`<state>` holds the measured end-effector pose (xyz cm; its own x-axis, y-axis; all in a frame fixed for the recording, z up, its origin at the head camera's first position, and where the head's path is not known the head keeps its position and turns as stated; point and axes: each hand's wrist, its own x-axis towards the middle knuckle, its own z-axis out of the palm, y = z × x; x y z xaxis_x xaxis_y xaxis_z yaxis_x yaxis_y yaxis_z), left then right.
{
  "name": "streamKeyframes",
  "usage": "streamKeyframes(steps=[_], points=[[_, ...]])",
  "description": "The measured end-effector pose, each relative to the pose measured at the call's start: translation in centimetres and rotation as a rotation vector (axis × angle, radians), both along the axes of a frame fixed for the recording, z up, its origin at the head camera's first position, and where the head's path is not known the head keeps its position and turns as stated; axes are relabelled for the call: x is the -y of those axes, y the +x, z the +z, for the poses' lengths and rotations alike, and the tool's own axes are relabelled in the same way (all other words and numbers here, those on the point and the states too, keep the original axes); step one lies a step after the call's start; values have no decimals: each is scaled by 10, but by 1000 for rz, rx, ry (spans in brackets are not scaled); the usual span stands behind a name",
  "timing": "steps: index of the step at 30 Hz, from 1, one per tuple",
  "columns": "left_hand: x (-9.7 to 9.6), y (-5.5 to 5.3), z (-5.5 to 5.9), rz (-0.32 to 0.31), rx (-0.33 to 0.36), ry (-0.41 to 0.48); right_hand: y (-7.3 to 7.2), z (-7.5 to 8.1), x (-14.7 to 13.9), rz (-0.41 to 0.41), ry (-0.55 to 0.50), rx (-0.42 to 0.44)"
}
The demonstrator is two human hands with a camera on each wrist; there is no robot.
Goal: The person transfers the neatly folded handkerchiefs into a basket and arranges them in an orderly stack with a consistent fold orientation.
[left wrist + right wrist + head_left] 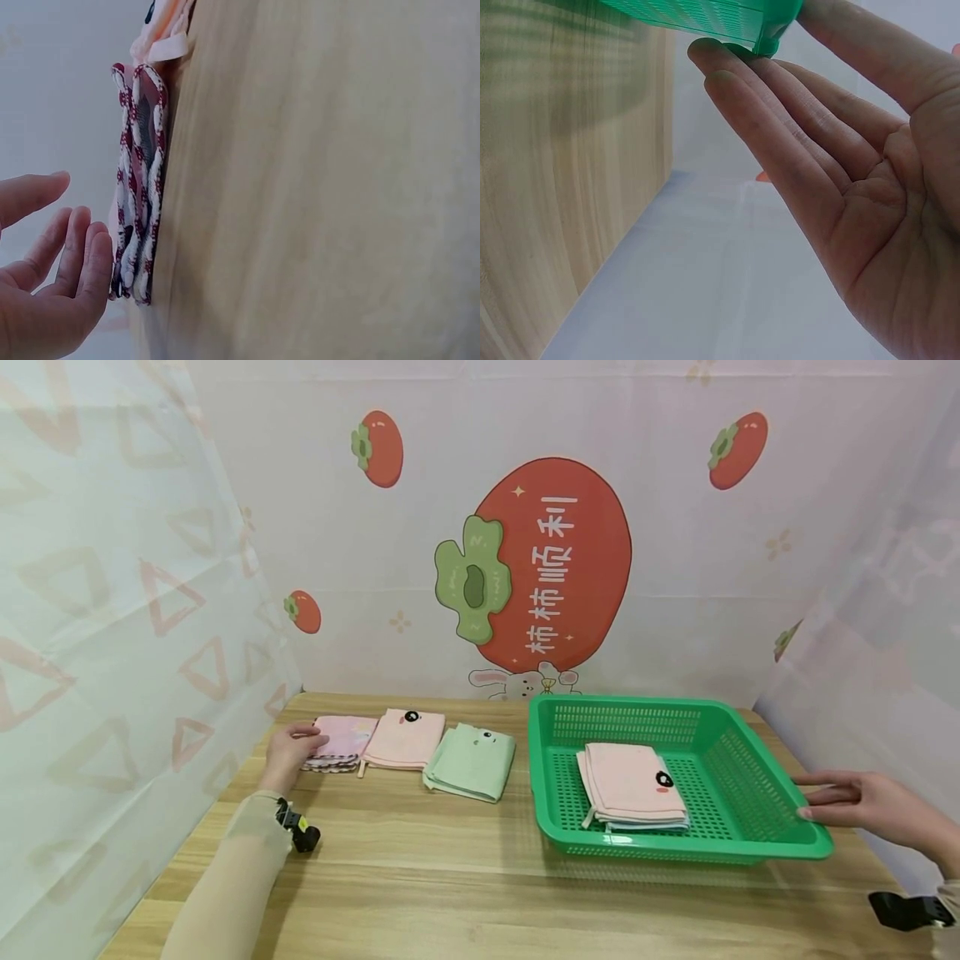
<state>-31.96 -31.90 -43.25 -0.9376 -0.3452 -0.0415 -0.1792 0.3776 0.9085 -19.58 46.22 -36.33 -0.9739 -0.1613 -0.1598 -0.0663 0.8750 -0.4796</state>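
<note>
My left hand (291,752) is at the left end of a folded pink cloth (347,737) with a dark-and-white stitched edge. In the left wrist view its fingers are relaxed and slightly bent beside the cloth's layered edge (139,187); whether they touch it I cannot tell. My right hand (862,806) holds the right rim of a green plastic basket (772,852). The right wrist view has the rim between thumb and nearly straight fingers. A folded peach towel (626,781) with an eye design lies in the basket, over a light blue towel (648,826).
Right of the pink cloth lie another folded peach towel (405,739) and a folded green towel (472,762), in a row along the back of the wooden table (420,877). Printed fabric walls (360,552) stand behind and at both sides.
</note>
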Motion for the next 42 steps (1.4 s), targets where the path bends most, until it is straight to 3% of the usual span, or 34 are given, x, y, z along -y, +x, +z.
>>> streamKeyframes(steps=[11, 15, 29, 42], points=[[6, -1, -2, 133, -29, -11, 1, -1, 0, 4, 8, 1], [9, -2, -4, 155, -25, -7, 2, -2, -1, 5, 12, -3], [8, 0, -6, 152, 118, -17, 3, 1, 2, 7, 3, -11], [11, 0, -10, 118, 109, -90, 4, 4, 4, 20, 14, -27]])
